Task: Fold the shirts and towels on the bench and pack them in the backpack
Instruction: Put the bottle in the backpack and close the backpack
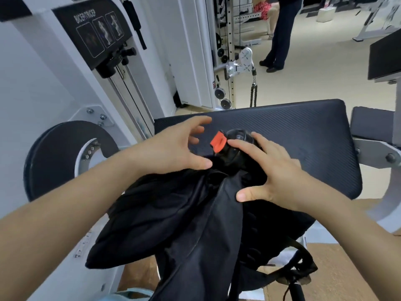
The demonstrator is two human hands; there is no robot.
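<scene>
The backpack (184,213) is cut off by the bottom edge; its contents are hidden. The bottle (237,137) body is covered by backpack fabric and the right hand (273,170). Pale blue cloth (130,296) is cropped, unidentifiable.

Black backpack (195,213) sprawls over the near edge of the dark ribbed desk (303,131), soft and crumpled, fabric in loose creases. Its far end sits on the pad, its near end hangs off, and straps (290,268) dangle low on the right.
</scene>
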